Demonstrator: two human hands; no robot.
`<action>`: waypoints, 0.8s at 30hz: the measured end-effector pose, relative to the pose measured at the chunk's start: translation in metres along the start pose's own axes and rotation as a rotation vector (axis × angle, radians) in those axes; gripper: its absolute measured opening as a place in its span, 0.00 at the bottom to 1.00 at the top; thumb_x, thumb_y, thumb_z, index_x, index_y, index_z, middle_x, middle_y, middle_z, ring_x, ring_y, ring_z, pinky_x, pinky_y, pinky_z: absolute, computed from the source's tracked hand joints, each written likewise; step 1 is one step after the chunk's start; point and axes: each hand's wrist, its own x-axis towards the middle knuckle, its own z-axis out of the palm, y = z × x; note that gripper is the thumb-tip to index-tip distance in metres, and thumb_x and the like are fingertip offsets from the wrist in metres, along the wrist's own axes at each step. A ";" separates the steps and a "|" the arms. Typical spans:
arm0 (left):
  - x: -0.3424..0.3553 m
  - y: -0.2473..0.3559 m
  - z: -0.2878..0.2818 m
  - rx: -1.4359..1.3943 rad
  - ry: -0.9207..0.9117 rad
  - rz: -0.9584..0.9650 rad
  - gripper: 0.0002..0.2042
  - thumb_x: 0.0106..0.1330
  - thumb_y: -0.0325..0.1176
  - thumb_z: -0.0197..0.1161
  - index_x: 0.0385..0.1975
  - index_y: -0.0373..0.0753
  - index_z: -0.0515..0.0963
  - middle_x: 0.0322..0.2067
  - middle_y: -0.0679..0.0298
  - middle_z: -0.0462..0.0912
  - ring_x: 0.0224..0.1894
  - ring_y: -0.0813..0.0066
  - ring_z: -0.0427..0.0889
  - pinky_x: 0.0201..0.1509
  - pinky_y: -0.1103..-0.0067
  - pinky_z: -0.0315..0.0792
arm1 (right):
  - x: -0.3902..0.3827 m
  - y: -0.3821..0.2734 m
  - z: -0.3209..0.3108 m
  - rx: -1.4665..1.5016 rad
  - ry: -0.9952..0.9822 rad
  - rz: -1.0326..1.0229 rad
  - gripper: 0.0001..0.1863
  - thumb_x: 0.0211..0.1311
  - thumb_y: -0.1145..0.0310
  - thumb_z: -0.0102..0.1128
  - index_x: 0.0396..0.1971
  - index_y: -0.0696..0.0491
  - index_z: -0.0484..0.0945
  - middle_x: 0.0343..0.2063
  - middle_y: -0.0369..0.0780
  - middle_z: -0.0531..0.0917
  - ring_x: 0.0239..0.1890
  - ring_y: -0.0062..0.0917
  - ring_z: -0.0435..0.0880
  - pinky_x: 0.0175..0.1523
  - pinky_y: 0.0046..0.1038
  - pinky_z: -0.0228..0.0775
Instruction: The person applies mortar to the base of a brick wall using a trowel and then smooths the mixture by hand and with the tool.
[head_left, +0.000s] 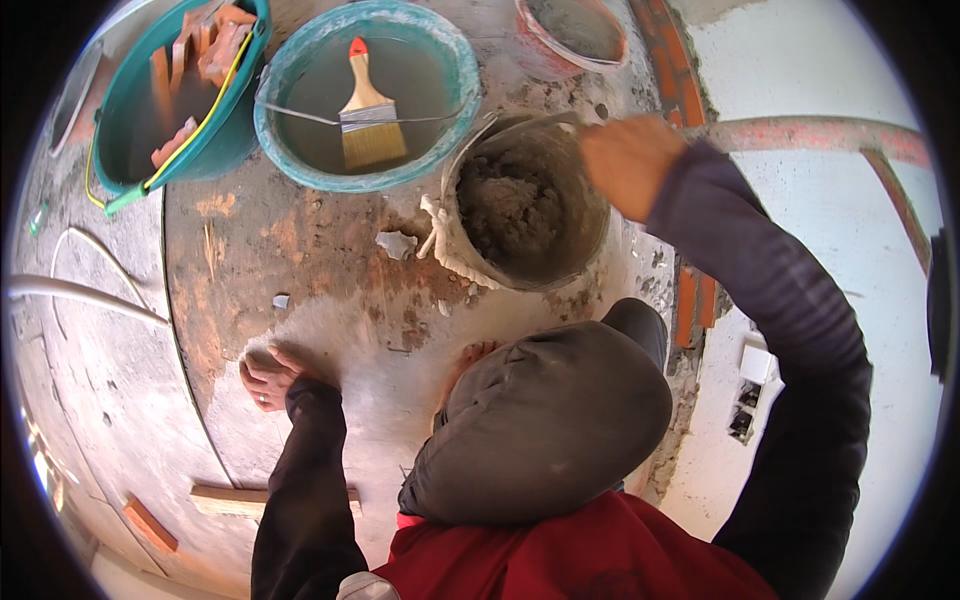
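My right hand is closed at the far right rim of a mortar-caked bucket. What its fingers hold is hidden; a grey, mortar-smeared strip runs left from it across the top of the bucket. Lumpy wet grey mortar lies inside. My left hand rests on the dusty floor, its fingers stretched out and nothing in them. Beyond the mortar bucket to the left is a teal bucket of cloudy water. A wide paintbrush with a red-tipped wooden handle lies across that bucket's wire handle.
A green bucket with brick pieces in water stands far left. Another mortar-stained bucket is at the back. Along the right runs a white wall with exposed bricks. Wood strips and a pale hose lie left.
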 end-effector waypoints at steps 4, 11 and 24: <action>-0.002 0.001 -0.001 -0.038 -0.017 -0.022 0.32 0.69 0.65 0.42 0.61 0.45 0.68 0.62 0.67 0.68 0.65 0.65 0.65 0.64 0.61 0.57 | 0.023 -0.102 0.002 -0.431 0.105 -0.039 0.06 0.50 0.68 0.57 0.25 0.48 0.84 0.22 0.38 0.81 0.28 0.29 0.82 0.35 0.34 0.66; 0.001 0.000 -0.008 -0.010 -0.031 -0.021 0.32 0.68 0.64 0.45 0.62 0.46 0.67 0.61 0.68 0.68 0.64 0.65 0.65 0.64 0.63 0.58 | -0.034 -0.041 0.010 -0.010 0.022 0.082 0.07 0.55 0.70 0.56 0.24 0.54 0.82 0.24 0.44 0.83 0.31 0.37 0.85 0.36 0.38 0.74; -0.009 0.000 0.003 -0.052 -0.099 -0.011 0.29 0.68 0.59 0.49 0.61 0.45 0.67 0.63 0.63 0.67 0.66 0.65 0.64 0.66 0.63 0.55 | -0.018 -0.063 0.077 0.116 -0.045 0.057 0.08 0.55 0.72 0.55 0.27 0.51 0.85 0.31 0.43 0.84 0.37 0.35 0.86 0.35 0.37 0.77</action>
